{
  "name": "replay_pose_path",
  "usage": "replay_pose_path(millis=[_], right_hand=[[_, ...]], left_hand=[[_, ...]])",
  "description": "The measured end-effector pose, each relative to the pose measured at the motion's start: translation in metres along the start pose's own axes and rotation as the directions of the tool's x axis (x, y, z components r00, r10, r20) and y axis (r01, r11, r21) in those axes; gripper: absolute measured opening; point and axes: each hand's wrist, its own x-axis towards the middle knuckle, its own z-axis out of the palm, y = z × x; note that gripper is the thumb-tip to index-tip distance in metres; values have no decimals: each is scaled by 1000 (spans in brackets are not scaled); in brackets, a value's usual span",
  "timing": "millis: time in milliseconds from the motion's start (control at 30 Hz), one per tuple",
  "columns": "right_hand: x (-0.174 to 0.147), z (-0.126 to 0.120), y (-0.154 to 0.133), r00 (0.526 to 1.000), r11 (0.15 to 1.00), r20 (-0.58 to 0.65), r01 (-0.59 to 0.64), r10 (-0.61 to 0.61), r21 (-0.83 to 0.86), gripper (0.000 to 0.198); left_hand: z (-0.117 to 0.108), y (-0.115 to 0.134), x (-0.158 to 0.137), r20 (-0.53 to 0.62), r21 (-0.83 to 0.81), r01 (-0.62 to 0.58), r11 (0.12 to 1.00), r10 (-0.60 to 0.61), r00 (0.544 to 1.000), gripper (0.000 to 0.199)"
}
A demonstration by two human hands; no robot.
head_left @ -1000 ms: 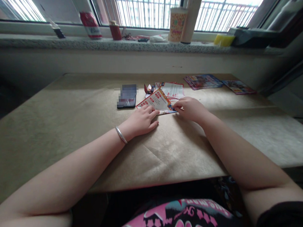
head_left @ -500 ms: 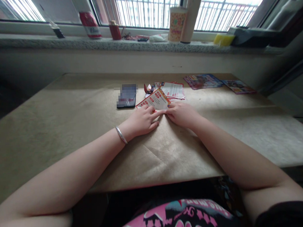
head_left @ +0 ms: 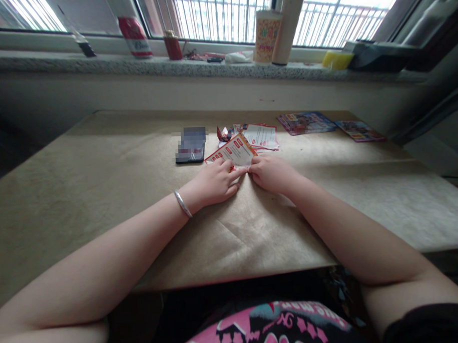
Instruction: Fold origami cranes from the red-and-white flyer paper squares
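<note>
A printed paper sheet [head_left: 233,149] with a red border and red labels lies turned at an angle on the table. My left hand [head_left: 216,181], a silver bangle at its wrist, rests over the sheet's near left edge; its fingers are spread, and the index finger stretches to the near corner. There it meets my right hand [head_left: 270,173], whose fingers are closed in a pinch on that corner. My fingers partly cover the near edge. Behind this sheet lie more printed sheets [head_left: 263,134] and a small dark red folded piece [head_left: 223,135].
A dark phone-like object [head_left: 191,147], blurred out, lies left of the sheets. Colourful printed booklets or cards [head_left: 308,122] lie at the back right, with another pile [head_left: 359,130] beside them. The windowsill [head_left: 210,68] holds a can [head_left: 134,37], a paper cup [head_left: 267,37] and a yellow object [head_left: 338,60].
My right hand has shifted slightly left and down at the sheet's near corner, with its fingers more closed together. My left hand and the sheet stay almost where they were.
</note>
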Motion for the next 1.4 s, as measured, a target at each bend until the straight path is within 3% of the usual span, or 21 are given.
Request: replay_pose_path(millis=[567,733,1000,1167,1400], right_hand=[[-2,-5,-3,997,997,-1,-71,71,-8,36],[-3,-4,-1,998,998,-5,-68,68,-3,36],[-3,-5,-1,997,997,2,-71,71,6,35],[-3,-4,-1,997,997,6,-80,80,6,35],[-3,-4,0,998,998,-11,-60,60,5,34]], left_hand=[[-2,-3,-5,14,-57,0,998,1,1000,41],[0,-9,-8,-4,-76,-56,996,55,998,43],[1,-31,-14,58,-208,-125,970,140,988,40],[6,-41,-13,18,-335,-130,933,145,989,34],[5,-51,-16,-40,-347,-150,926,145,989,37]])
